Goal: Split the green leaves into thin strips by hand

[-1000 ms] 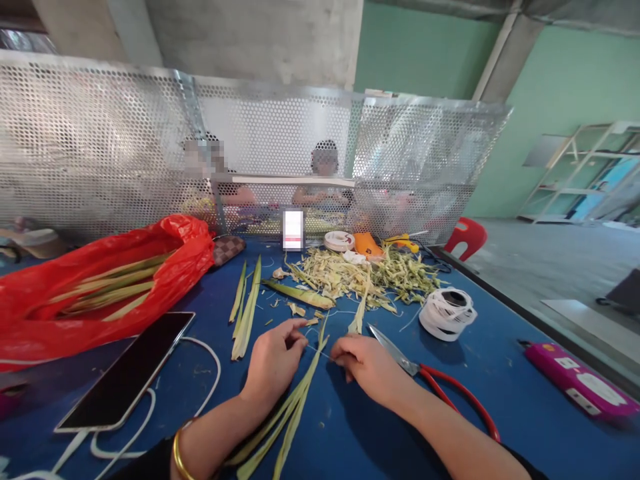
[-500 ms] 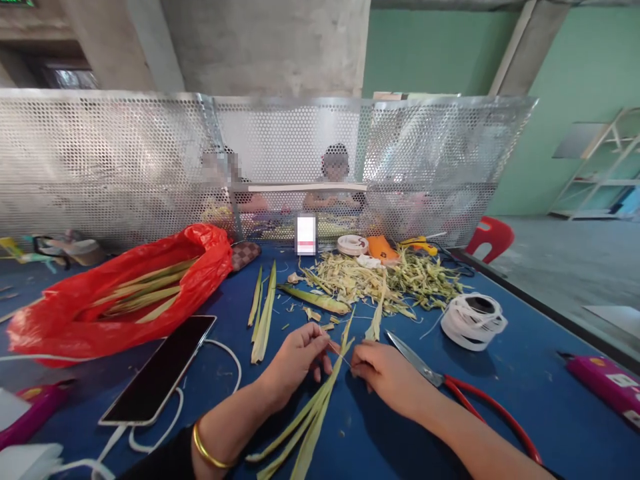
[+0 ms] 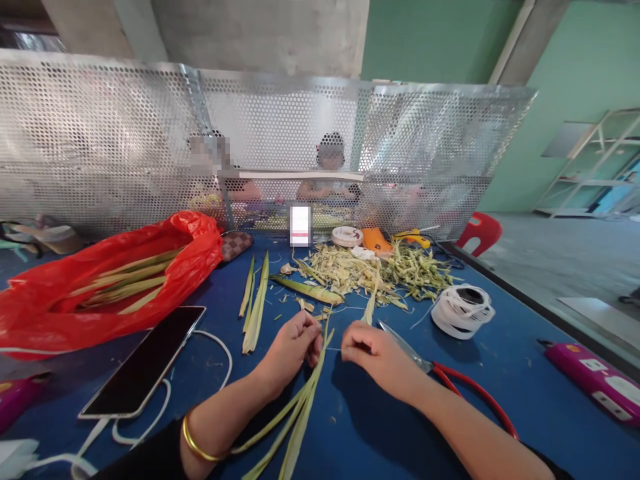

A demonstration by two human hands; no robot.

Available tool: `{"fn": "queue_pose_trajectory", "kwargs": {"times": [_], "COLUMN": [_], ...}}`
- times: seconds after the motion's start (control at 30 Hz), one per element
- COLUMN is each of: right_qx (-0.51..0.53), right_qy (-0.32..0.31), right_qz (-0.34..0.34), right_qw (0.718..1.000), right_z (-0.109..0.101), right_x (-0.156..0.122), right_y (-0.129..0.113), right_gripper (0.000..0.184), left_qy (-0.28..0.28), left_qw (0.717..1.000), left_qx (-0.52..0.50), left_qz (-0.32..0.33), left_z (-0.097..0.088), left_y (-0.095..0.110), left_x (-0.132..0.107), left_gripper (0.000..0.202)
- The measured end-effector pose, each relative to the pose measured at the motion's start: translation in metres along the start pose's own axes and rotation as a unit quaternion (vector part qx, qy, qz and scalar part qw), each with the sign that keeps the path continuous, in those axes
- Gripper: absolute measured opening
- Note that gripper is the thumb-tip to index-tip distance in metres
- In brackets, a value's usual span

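Observation:
My left hand (image 3: 296, 341) is closed, its fingertips pinched against a bundle of long pale green leaf strips (image 3: 305, 407). The strips meet near those fingertips and fan out toward me; part of the grip is hidden. A thin white thread (image 3: 331, 349) stretches level from the bundle to my right hand (image 3: 369, 345), whose fingers are pinched on it. Just behind my right hand lies a folded pale leaf piece (image 3: 371, 303). Scissors with red handles (image 3: 477, 383) lie beside my right forearm, blades partly covered by it.
A red plastic bag (image 3: 40, 293) with leaves and a phone (image 3: 145, 363) with white cable are left. Loose leaves (image 3: 257, 300) and shredded trimmings (image 3: 350, 270) lie ahead. White cord roll (image 3: 463, 313) and purple tool (image 3: 593, 380) sit right. A perforated metal screen (image 3: 280, 113) stands behind, people beyond.
My hands have moved apart, drawing the thread straight between the leaf bundle and my right hand. The whole view has shifted slightly, so things appear a little higher and further left.

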State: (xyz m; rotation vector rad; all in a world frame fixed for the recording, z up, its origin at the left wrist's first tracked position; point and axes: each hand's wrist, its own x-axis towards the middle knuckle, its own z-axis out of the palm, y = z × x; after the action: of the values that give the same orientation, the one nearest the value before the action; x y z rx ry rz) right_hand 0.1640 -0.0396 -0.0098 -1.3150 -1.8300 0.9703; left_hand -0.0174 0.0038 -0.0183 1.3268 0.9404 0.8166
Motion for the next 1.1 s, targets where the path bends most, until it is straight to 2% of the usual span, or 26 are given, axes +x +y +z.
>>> {"fn": "queue_pose_trajectory", "kwargs": {"times": [0.1,0.23,0.33,0.5,0.6,0.67,0.73,0.9,1.0,1.1], "right_qx": [0.112,0.189,0.156,0.082,0.066,0.067,0.068,0.067,0.078,0.103], "right_qy": [-0.005,-0.065,-0.072,-0.082,-0.088,-0.093,-0.082,0.015,0.031,0.016], "right_qz": [-0.017,-0.003,-0.013,-0.006,-0.004,-0.003,-0.009,-0.063,-0.05,-0.032], "right_qw": [0.994,0.98,0.985,0.993,0.994,0.993,0.994,0.996,0.995,0.994], "right_z": [0.001,0.009,0.012,0.012,0.013,0.013,0.012,0.006,0.006,0.008], "right_x": [0.0,0.002,0.003,0.001,-0.001,-0.001,-0.001,0.001,0.003,0.003], "right_y": [-0.011,-0.013,-0.008,0.001,0.001,0.0,-0.003,-0.012,-0.014,-0.012], "right_gripper": [0.018,0.016,0.018,0.018,0.017,0.017,0.016,0.017,0.017,0.018], "left_qy": [0.008,-0.018,-0.039,-0.055,-0.057,-0.059,-0.064,-0.045,-0.05,-0.078], "left_qw": [0.999,0.997,0.992,0.967,0.958,0.962,0.974,0.988,0.987,0.981], "left_qx": [0.042,0.072,0.119,0.244,0.273,0.263,0.216,0.117,0.11,0.138], "left_qz": [0.006,0.011,0.025,0.057,0.063,0.052,0.014,-0.086,-0.106,-0.108], "left_z": [0.003,0.003,0.001,0.002,0.002,0.002,0.002,0.005,0.008,0.008], "left_y": [0.001,0.001,0.001,0.008,0.012,0.012,0.01,0.005,0.008,0.014], "left_x": [0.0,-0.001,-0.002,-0.007,-0.008,-0.008,-0.006,-0.006,-0.009,-0.012], "left_gripper": [0.02,0.018,0.017,0.013,0.013,0.011,0.011,0.017,0.018,0.018]}}
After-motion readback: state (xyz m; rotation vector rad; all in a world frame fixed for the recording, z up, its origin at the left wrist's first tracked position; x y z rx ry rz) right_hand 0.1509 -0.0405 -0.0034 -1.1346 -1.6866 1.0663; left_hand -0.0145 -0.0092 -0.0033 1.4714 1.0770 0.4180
